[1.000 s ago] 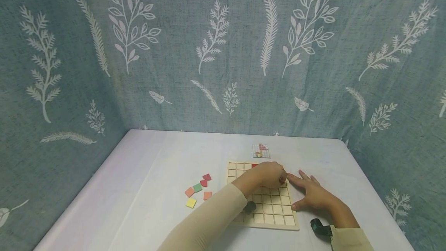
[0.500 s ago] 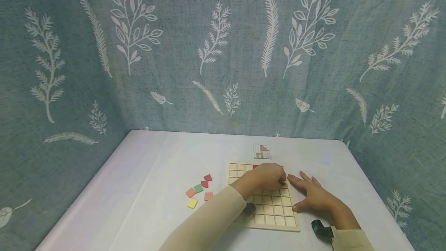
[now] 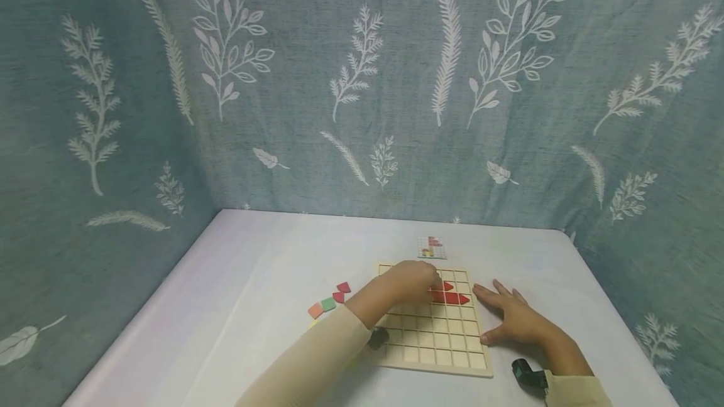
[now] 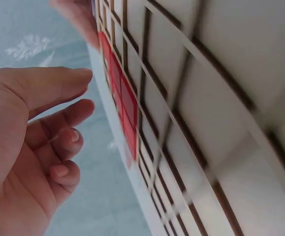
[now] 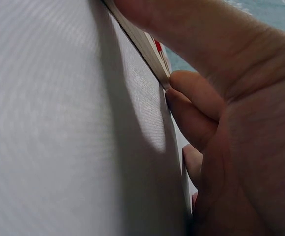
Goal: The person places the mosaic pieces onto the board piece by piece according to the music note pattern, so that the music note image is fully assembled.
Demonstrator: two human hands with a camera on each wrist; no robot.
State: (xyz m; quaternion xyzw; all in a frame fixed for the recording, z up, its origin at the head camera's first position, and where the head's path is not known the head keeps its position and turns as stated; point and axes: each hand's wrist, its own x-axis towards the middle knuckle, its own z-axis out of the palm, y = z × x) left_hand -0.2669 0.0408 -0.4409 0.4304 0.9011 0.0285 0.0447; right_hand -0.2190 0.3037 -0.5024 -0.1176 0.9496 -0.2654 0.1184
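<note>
A wooden grid board lies on the white table. Red pieces sit in its upper cells, some with pointed right ends. Over the upper part of the board is my left hand. In the left wrist view, a gap shows between its thumb and fingers; nothing is between them, and they are apart from the red tiles. My right hand rests with spread fingers along the board's right edge. In the right wrist view, its fingers touch the board's side. My left hand hides some cells.
Left of the board lie loose pieces: red quarter-rounds, a green square, an orange square and a partly hidden yellow piece. A printed pattern card lies beyond the board. Leaf-patterned cloth walls the table's back and sides.
My left hand has moved left from the board's upper right, uncovering the pointed red pieces. The left sleeve now covers more loose pieces. My right hand has stayed at the board's edge.
</note>
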